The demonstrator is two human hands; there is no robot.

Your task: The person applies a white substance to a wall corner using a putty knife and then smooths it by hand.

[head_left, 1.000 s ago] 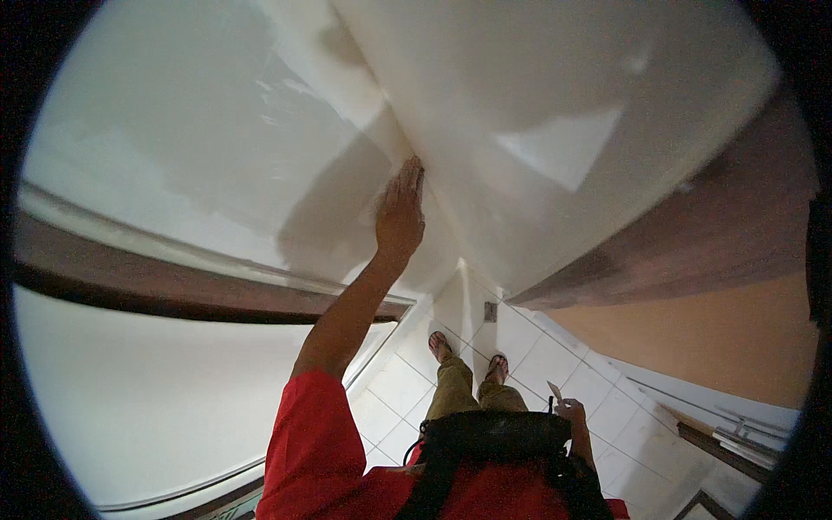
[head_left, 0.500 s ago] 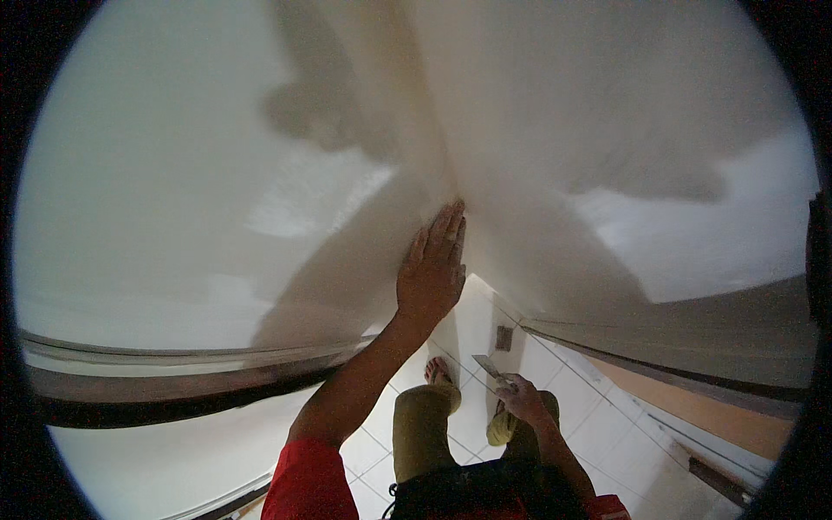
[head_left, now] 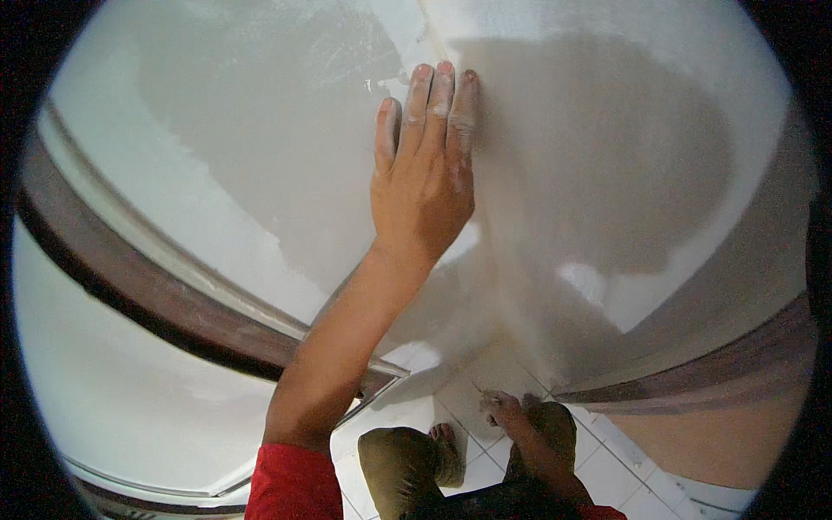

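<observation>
My left hand [head_left: 426, 160] lies along the inside corner where two pale walls meet, fingers stretched upward and slightly spread. Whitish dust coats its fingers. A smoother wet-looking grey patch covers the left wall [head_left: 286, 113] beside the fingers. My right hand [head_left: 504, 409] hangs low near my right knee, its fingers closed. The putty knife in that hand can hardly be made out now; its blade showed plainly half a second ago.
A dark brown trim band [head_left: 147, 299] curves along the left wall, and another trim band [head_left: 693, 381] crosses the right wall. White floor tiles [head_left: 611, 468] lie below around my legs and bare foot [head_left: 444, 442]. My shadow falls over both walls.
My left hand has slid up the corner, and its arm reaches farther. The view has tilted. My right hand stays low, the putty knife's blade no longer plainly showing.
</observation>
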